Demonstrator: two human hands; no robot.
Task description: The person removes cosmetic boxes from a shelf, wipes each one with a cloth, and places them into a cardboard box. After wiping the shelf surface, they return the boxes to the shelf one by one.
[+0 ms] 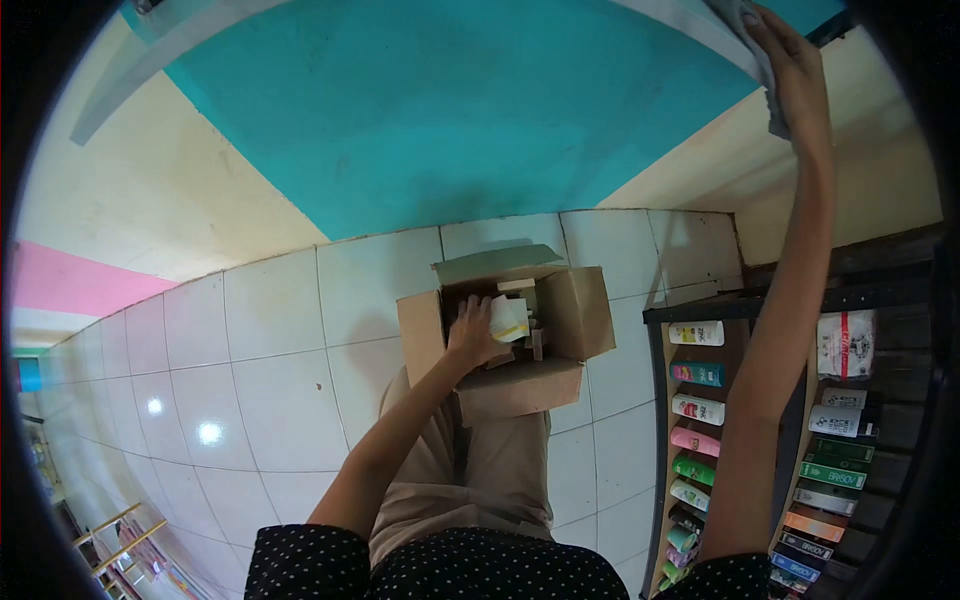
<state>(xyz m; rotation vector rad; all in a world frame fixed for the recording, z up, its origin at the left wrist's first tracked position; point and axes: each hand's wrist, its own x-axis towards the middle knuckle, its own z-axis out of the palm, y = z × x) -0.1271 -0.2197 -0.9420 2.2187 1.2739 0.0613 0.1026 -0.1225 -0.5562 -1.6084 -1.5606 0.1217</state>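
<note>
My left hand [474, 332] reaches down into an open cardboard box [520, 392] on the floor. Its fingers are closed at the edge of a small white-and-yellow pack [508, 319]. Several small cartons [518, 287] lie around that pack inside the box, partly hidden by my hand and the flaps. High at the upper right, my right hand [797, 85] grips a grey cloth [777, 118], pressed against the end of a white shelf board [690, 38]. Some of the cloth is hidden behind my fingers.
A dark-framed shelf unit [655, 370] stands at the right beneath my right arm, holding several bottles [697, 408] and packaged boxes [832, 475]. A turquoise wall [440, 120] rises behind the cardboard box. White tiles [280, 400] cover the floor. A gold-coloured rack [120, 540] is at the lower left.
</note>
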